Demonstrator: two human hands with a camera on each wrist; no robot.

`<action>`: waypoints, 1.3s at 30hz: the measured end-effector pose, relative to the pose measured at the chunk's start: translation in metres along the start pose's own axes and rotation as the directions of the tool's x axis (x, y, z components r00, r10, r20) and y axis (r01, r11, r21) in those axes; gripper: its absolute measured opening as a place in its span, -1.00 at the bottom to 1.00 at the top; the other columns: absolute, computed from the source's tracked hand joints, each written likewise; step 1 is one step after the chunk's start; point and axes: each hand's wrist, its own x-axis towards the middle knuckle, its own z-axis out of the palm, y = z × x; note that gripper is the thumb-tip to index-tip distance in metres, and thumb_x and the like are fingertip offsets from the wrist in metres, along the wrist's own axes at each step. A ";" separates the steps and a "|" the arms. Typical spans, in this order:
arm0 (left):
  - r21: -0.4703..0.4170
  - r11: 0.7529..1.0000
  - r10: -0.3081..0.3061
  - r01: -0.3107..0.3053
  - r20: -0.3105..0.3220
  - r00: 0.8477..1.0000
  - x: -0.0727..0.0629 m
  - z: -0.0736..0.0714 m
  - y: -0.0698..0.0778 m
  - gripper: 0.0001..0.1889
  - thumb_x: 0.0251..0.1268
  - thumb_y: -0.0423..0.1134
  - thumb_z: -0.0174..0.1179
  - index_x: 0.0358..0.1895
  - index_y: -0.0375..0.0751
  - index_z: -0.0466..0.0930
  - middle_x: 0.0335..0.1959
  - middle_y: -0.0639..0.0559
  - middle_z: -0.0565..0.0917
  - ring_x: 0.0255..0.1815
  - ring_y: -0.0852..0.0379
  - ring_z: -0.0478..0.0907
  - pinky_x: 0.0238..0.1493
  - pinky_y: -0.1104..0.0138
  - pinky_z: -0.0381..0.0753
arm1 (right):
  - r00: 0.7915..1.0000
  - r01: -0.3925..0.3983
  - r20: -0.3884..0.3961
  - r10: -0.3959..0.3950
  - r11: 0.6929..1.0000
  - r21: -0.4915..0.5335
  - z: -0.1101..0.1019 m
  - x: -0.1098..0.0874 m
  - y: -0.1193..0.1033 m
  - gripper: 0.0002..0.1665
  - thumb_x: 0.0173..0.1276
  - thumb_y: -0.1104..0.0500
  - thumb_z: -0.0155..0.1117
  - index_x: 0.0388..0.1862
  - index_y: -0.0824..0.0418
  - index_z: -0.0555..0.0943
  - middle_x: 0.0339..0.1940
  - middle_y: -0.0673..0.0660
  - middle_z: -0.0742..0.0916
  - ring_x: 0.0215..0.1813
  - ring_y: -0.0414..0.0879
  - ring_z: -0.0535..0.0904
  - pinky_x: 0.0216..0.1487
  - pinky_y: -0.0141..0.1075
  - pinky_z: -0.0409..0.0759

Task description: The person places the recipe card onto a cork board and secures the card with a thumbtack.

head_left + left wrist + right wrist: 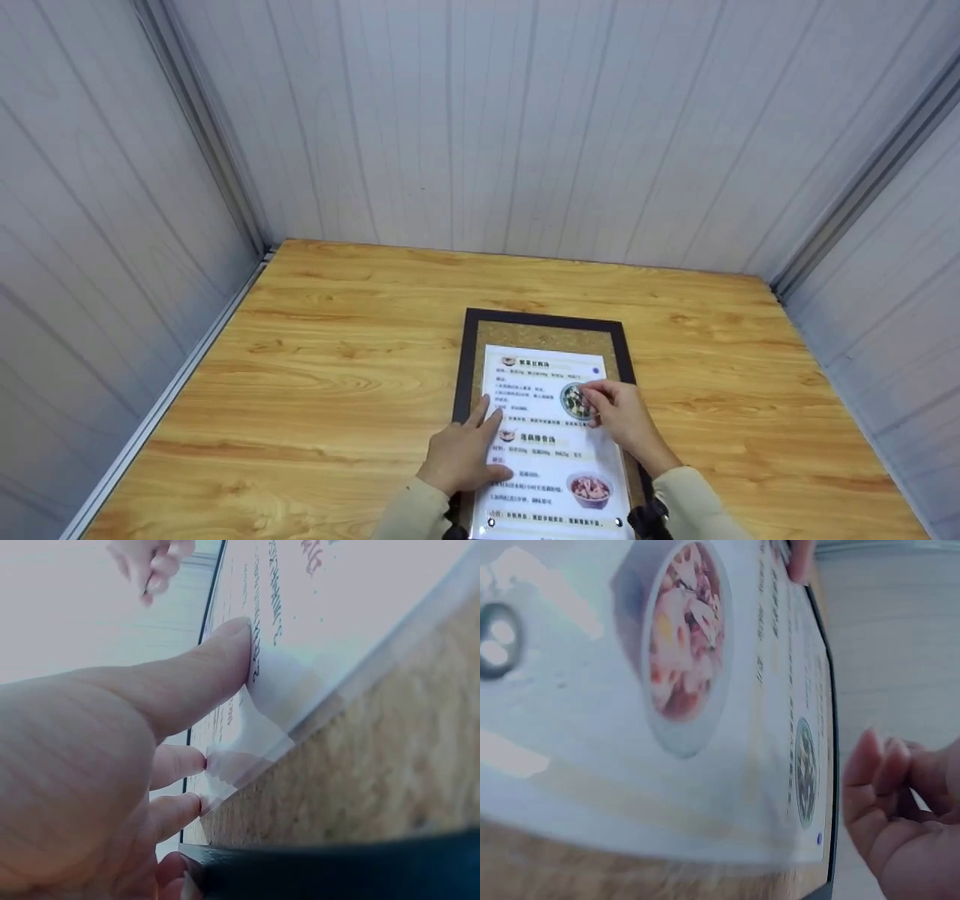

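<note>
A printed recipe sheet (540, 457) in a glossy clear sleeve lies on a cork board (551, 335) with a black frame (466, 360). My left hand (461, 454) rests on the sheet's left edge, fingers spread and thumb (217, 660) pressing the sleeve. Above the bowl picture on the right side, my right hand (622, 416) holds thumb and fingertips together, raised off the sheet in the right wrist view. A tiny pin-like thing (145, 592) shows at those fingertips, mostly hidden. A blue push pin (596, 370) sits at the sheet's upper right corner.
Two shiny round pins, a left one (491, 523) and a right one (619, 522), sit near the sheet's bottom corners. The board lies on a wood-grain table (337, 375), bounded by pale panel walls (480, 127) at the back and both sides.
</note>
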 end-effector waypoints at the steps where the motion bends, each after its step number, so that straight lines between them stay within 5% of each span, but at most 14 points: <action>1: 0.002 1.000 0.001 -0.001 -0.002 1.000 0.001 0.001 0.000 -0.03 -0.01 0.26 0.42 0.48 -0.11 0.32 0.54 -0.18 0.17 0.05 -0.28 0.57 -0.22 0.04 0.56 | 1.000 0.021 -0.001 -0.021 1.000 0.000 0.003 0.003 -0.001 -0.83 0.46 0.39 0.16 -0.18 0.48 0.68 -0.49 0.19 0.63 -0.53 -0.09 0.52 -0.52 -0.35 0.55; 9: 0.005 1.000 0.008 -0.008 0.003 1.000 0.003 0.003 0.005 -0.03 0.00 0.27 0.42 0.48 -0.09 0.33 0.55 -0.17 0.18 0.10 -0.31 0.55 -0.15 -0.02 0.57 | 0.978 0.208 0.037 -0.205 0.963 -0.173 0.024 0.028 -0.008 -0.84 0.44 0.31 0.24 -0.18 0.37 0.73 -0.36 0.21 0.68 -0.53 -0.08 0.57 -0.48 -0.37 0.51; 16: 0.016 1.000 -0.002 0.002 0.009 1.000 -0.003 0.003 0.005 -0.04 0.01 0.27 0.41 0.48 -0.08 0.33 0.55 -0.14 0.18 0.11 -0.32 0.54 -0.14 -0.03 0.57 | 0.983 0.146 0.140 -0.121 0.971 -0.188 0.051 0.043 -0.017 -0.79 0.49 0.27 0.18 -0.07 0.34 0.70 -0.23 0.19 0.72 -0.31 0.02 0.62 -0.32 -0.25 0.58; 25: 0.025 1.000 -0.001 0.001 -0.022 1.000 -0.009 0.004 -0.001 -0.06 0.01 0.27 0.41 0.46 -0.09 0.36 0.54 -0.14 0.20 0.07 -0.31 0.57 -0.29 0.02 0.59 | 0.965 0.232 0.181 -0.191 0.942 -0.243 0.091 0.066 -0.017 -0.90 0.43 0.30 0.25 -0.25 0.28 0.70 -0.33 0.06 0.71 -0.24 -0.10 0.61 -0.11 -0.15 0.58; 39: 0.032 0.999 0.011 -0.010 -0.029 1.000 -0.008 0.007 0.000 -0.06 0.00 0.28 0.42 0.46 -0.07 0.37 0.54 -0.12 0.22 0.02 -0.27 0.58 -0.29 0.05 0.57 | 0.986 0.148 0.123 -0.115 0.943 -0.299 0.104 0.075 -0.011 -0.87 0.40 0.26 0.30 -0.34 0.19 0.75 -0.39 0.01 0.73 -0.31 -0.14 0.58 -0.14 -0.16 0.55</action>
